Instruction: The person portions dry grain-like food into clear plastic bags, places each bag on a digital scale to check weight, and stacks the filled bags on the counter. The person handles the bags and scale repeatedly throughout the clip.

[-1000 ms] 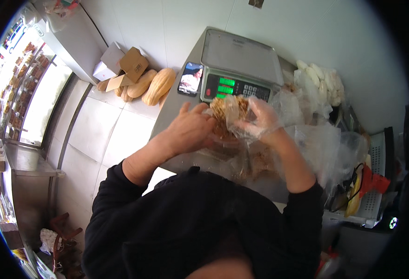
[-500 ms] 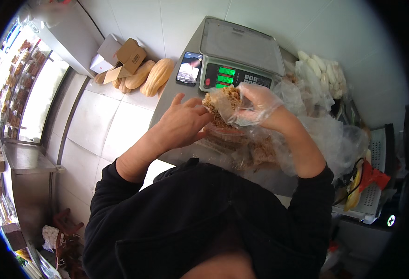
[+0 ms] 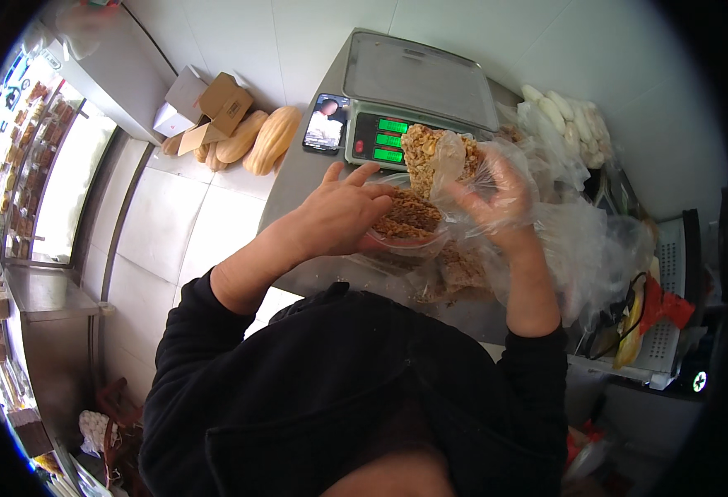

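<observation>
Slab of peanut brittle (image 3: 424, 157) is now held higher than in the 2 earlier views: 1 second ago it sat low between both hands over the bag, and it is now lifted in front of the scale's green display (image 3: 390, 141), clear of the loose pieces below. Judged from this, a single piece is being separated from the rest and readied for the weighing scale (image 3: 414, 83), though nothing is yet placed on the pan. The right hand (image 3: 496, 199), covered by a thin clear plastic glove, is closed around the slab's right edge and lower end, with the fingers curled and the thumb pressed to its face. The left hand (image 3: 335, 219) is bare and half open, its fingers spread and resting against the rim of the clear plastic bag (image 3: 405, 240) of brittle pieces; it grips nothing firmly, as far as can be told. The slab stands nearly upright, its long axis running from the palm up towards the scale, the broad face turned to the camera and the top end tilted slightly left. A phone (image 3: 326, 124) lies just beside the display
</observation>
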Demonstrator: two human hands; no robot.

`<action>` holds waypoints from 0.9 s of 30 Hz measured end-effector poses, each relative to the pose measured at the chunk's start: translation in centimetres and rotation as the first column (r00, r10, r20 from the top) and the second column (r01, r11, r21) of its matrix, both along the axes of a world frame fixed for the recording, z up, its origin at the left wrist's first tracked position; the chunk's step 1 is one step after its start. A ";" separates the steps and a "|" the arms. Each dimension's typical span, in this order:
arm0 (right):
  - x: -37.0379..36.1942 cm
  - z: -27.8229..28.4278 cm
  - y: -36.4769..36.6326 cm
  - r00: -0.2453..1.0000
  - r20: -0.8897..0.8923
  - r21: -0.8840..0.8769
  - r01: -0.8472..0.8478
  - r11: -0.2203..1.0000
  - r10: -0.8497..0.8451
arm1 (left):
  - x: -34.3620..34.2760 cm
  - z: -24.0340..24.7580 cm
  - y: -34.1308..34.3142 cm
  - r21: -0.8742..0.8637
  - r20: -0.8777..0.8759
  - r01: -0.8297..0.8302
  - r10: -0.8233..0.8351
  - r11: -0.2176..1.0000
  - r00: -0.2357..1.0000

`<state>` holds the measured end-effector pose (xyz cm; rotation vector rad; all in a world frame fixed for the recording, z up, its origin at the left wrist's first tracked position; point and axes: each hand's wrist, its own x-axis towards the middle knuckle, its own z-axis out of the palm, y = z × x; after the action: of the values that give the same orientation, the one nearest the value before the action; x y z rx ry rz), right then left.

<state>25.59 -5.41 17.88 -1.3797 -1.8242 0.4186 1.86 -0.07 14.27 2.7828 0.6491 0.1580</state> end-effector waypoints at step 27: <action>-0.6 -1.5 -0.3 0.997 0.059 -0.029 -0.044 0.999 0.046 | 1.0 1.2 3.2 -0.112 -0.206 -0.042 0.018 0.993 0.978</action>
<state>24.95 -5.67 16.40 -1.3855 -1.9075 0.4309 2.86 3.11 15.49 2.6998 0.7245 -0.1583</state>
